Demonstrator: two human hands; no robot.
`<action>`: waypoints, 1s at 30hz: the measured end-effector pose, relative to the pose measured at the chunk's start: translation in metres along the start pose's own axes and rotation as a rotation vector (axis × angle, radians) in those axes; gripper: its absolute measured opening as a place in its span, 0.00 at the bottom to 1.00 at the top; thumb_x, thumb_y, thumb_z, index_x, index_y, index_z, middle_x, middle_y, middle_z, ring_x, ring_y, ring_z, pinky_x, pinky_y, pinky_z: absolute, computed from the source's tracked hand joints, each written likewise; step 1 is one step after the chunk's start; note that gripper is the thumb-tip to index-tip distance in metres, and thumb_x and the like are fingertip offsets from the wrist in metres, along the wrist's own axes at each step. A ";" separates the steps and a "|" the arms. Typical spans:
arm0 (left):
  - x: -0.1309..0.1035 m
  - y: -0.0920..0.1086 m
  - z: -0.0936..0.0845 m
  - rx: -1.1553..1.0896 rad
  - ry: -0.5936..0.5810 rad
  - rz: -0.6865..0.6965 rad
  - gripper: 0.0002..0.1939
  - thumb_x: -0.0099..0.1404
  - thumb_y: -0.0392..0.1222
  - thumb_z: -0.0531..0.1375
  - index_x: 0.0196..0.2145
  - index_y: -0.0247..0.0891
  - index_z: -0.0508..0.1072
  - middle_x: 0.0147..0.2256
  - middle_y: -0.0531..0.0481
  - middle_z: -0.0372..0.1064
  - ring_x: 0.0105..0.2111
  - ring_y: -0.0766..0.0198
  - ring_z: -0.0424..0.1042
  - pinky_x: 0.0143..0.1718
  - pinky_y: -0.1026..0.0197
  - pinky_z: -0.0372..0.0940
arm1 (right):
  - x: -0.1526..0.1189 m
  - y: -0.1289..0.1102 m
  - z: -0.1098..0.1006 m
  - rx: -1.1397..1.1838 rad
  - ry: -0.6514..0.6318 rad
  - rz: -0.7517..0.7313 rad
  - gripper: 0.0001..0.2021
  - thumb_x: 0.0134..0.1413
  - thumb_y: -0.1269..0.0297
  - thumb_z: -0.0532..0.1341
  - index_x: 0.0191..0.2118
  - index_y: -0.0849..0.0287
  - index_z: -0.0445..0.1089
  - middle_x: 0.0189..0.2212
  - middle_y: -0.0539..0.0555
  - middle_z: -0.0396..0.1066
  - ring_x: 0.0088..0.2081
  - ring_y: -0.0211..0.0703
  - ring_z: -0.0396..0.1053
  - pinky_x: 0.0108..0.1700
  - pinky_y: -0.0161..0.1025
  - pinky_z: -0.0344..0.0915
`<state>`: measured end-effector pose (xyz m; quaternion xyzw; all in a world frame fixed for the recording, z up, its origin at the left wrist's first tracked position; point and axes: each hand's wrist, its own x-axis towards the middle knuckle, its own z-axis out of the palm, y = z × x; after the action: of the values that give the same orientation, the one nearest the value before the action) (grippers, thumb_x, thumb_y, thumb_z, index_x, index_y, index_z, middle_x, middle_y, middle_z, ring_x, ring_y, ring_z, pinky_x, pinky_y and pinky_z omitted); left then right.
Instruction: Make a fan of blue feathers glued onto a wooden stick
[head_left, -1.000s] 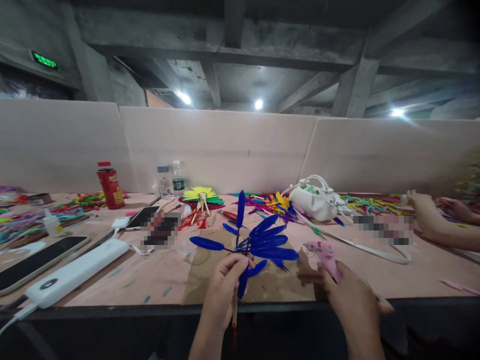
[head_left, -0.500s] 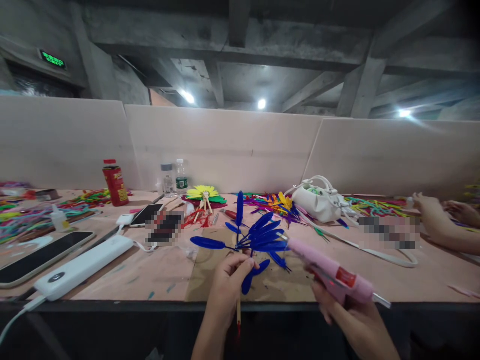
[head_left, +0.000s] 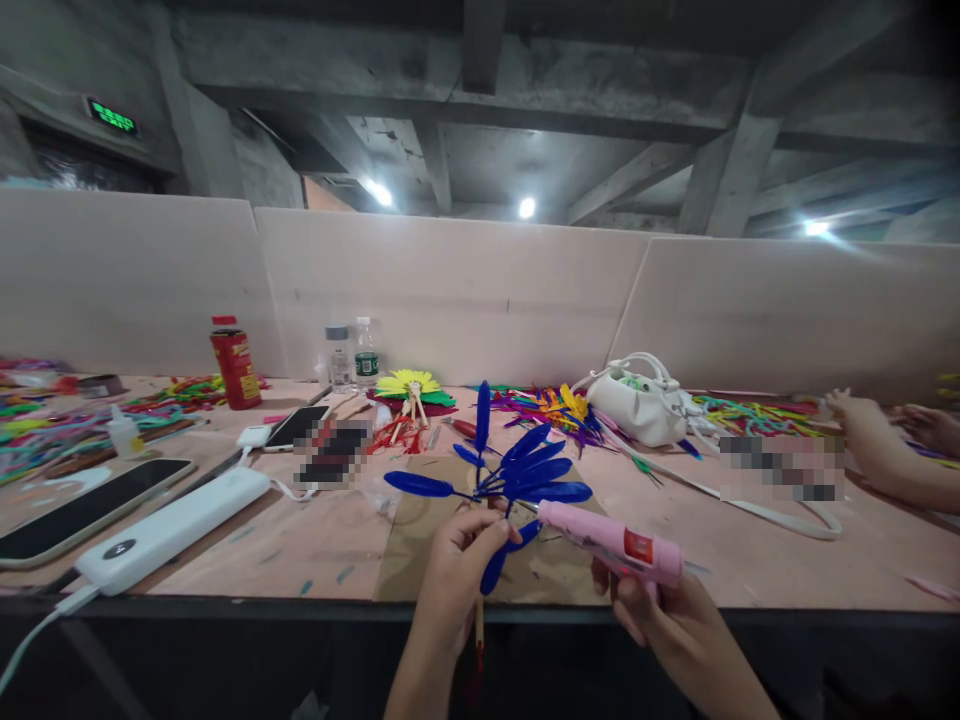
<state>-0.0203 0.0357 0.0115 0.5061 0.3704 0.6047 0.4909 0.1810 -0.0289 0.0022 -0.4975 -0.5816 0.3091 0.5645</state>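
Blue feather fan [head_left: 534, 468]: held above the cardboard sheet [head_left: 409, 545], in front of the person
Left hand [head_left: 456, 565]: thumb and fingers pinching the fan near its feather bases
Right hand [head_left: 667, 615]: wrapped around the grip of a pink glue gun [head_left: 600, 535], nozzle pointing left, beside the left fingertips; whether it touches the fan, I cannot tell
Surface [head_left: 757, 560]: pinkish covering, small blue-green marks, dark front edge
Surface, left: phone [head_left: 94, 508], white power bank [head_left: 176, 530], red bottle [head_left: 238, 370], coloured strands
Surface, back: two clear bottles, a yellow feather fan [head_left: 409, 384], loose multicoloured feathers [head_left: 551, 407], white handbag [head_left: 637, 408]
Surface, right: another person's arm [head_left: 881, 455], reaching in
Room: pale partition panels [head_left: 450, 290], bare concrete beams, bright lamps, green exit sign [head_left: 112, 115]
Feathers: deep blue, slender, rounded tips, dark quills, several bunched on the right
Feather tips: one away from the person, one left, the bunch right, others toward the person
Wooden stick [head_left: 480, 622]: long axis running toward the person, red at its near end, past the surface's edge
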 end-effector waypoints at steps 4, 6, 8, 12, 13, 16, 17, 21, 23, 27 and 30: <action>-0.001 -0.002 0.000 0.003 0.013 -0.012 0.08 0.54 0.45 0.67 0.22 0.40 0.84 0.27 0.46 0.76 0.35 0.57 0.73 0.34 0.63 0.62 | 0.000 -0.004 0.002 0.029 -0.054 0.042 0.36 0.51 0.27 0.60 0.33 0.63 0.75 0.19 0.46 0.57 0.22 0.35 0.51 0.25 0.37 0.48; 0.000 -0.003 0.000 -0.004 0.023 -0.006 0.08 0.54 0.45 0.67 0.21 0.40 0.84 0.27 0.46 0.76 0.34 0.57 0.73 0.34 0.63 0.63 | 0.000 -0.004 0.002 0.047 -0.064 0.053 0.35 0.51 0.27 0.61 0.33 0.63 0.75 0.20 0.47 0.57 0.22 0.35 0.51 0.26 0.37 0.46; 0.000 -0.004 0.001 -0.005 0.023 0.005 0.08 0.53 0.44 0.67 0.20 0.40 0.83 0.26 0.46 0.76 0.35 0.57 0.73 0.35 0.63 0.63 | 0.000 -0.004 0.002 0.065 -0.069 0.058 0.35 0.51 0.27 0.61 0.33 0.63 0.74 0.21 0.47 0.58 0.22 0.35 0.51 0.26 0.37 0.46; 0.001 -0.005 0.001 -0.013 0.022 -0.008 0.08 0.53 0.44 0.68 0.20 0.40 0.83 0.27 0.45 0.76 0.36 0.56 0.74 0.34 0.63 0.64 | 0.000 -0.004 0.003 0.063 -0.078 0.054 0.34 0.52 0.27 0.60 0.32 0.62 0.72 0.19 0.45 0.55 0.22 0.34 0.50 0.25 0.36 0.45; 0.001 -0.005 0.001 -0.012 0.021 -0.013 0.08 0.53 0.44 0.68 0.20 0.40 0.83 0.27 0.45 0.76 0.36 0.55 0.74 0.33 0.63 0.64 | 0.000 -0.004 0.003 0.059 -0.077 0.050 0.34 0.53 0.28 0.60 0.32 0.61 0.71 0.19 0.45 0.54 0.22 0.34 0.50 0.25 0.36 0.45; 0.001 -0.004 0.001 -0.011 0.013 0.000 0.09 0.53 0.44 0.68 0.20 0.40 0.83 0.31 0.44 0.77 0.39 0.54 0.75 0.36 0.63 0.64 | 0.000 -0.003 0.003 0.065 -0.079 0.043 0.32 0.54 0.29 0.61 0.29 0.60 0.69 0.20 0.45 0.54 0.22 0.34 0.50 0.25 0.36 0.45; 0.000 -0.004 0.001 -0.016 0.010 0.004 0.08 0.53 0.44 0.67 0.20 0.40 0.83 0.32 0.44 0.77 0.41 0.54 0.75 0.37 0.63 0.64 | 0.000 -0.003 0.003 0.069 -0.081 0.046 0.32 0.54 0.29 0.61 0.29 0.60 0.68 0.20 0.45 0.53 0.22 0.34 0.50 0.25 0.36 0.45; 0.000 -0.003 0.001 -0.027 0.005 0.000 0.08 0.54 0.43 0.68 0.20 0.40 0.83 0.33 0.44 0.78 0.40 0.54 0.74 0.38 0.62 0.64 | 0.000 -0.001 0.002 0.064 -0.086 0.050 0.31 0.55 0.30 0.61 0.29 0.60 0.68 0.20 0.45 0.53 0.22 0.34 0.50 0.25 0.35 0.45; 0.000 -0.003 0.001 -0.025 0.003 -0.001 0.08 0.53 0.43 0.68 0.20 0.40 0.83 0.33 0.44 0.78 0.39 0.55 0.74 0.37 0.62 0.64 | 0.001 0.000 0.002 0.067 -0.086 0.043 0.31 0.56 0.31 0.61 0.29 0.59 0.67 0.20 0.45 0.53 0.22 0.33 0.49 0.25 0.35 0.45; 0.000 -0.002 0.002 -0.005 0.009 0.007 0.08 0.53 0.43 0.68 0.20 0.41 0.83 0.32 0.44 0.78 0.40 0.54 0.73 0.39 0.62 0.64 | 0.001 0.003 0.002 0.079 -0.081 0.033 0.29 0.57 0.33 0.61 0.28 0.59 0.66 0.19 0.44 0.53 0.21 0.33 0.50 0.24 0.35 0.45; -0.001 -0.001 0.002 -0.003 0.010 -0.002 0.08 0.53 0.44 0.67 0.20 0.41 0.83 0.31 0.44 0.77 0.40 0.53 0.73 0.39 0.61 0.64 | 0.002 0.006 0.002 0.088 -0.075 0.034 0.28 0.58 0.34 0.62 0.29 0.58 0.66 0.19 0.44 0.54 0.21 0.34 0.50 0.24 0.35 0.45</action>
<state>-0.0183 0.0349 0.0111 0.5020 0.3723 0.6074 0.4903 0.1809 -0.0253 -0.0027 -0.4700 -0.5795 0.3625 0.5585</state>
